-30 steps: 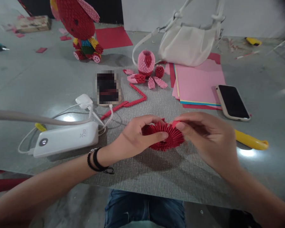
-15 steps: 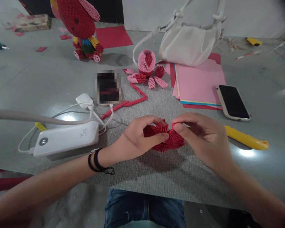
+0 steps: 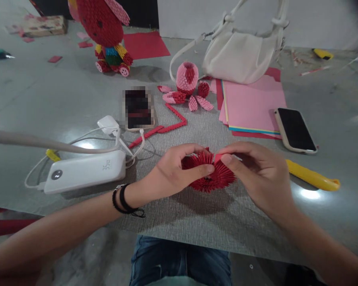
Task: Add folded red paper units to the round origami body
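Observation:
A round red piece of modular origami [image 3: 209, 180], built of many folded paper units, is held just above the grey mat. My left hand [image 3: 179, 169] is closed on its left side, thumb across the top. Between the thumb and forefinger of my right hand [image 3: 255, 171] is a small red folded paper unit [image 3: 218, 157], touching or very close to the piece's upper rim. Beyond my hands a zigzag chain of red paper units [image 3: 173, 128] lies on the mat. Behind it stands a pink and red origami body [image 3: 187, 78] with small pink and red parts around its base.
A white power bank [image 3: 86, 171] with cables and a phone [image 3: 139, 109] lie at left. To the right are a yellow origami piece [image 3: 313, 174], another phone [image 3: 296, 130] and stacked coloured paper [image 3: 253, 105]. A red origami figure [image 3: 103, 24] and a white bag [image 3: 238, 57] stand behind.
The whole view has shifted slightly. The red origami piece is tilted a little more toward me, showing more of its top. Both hands keep their grip.

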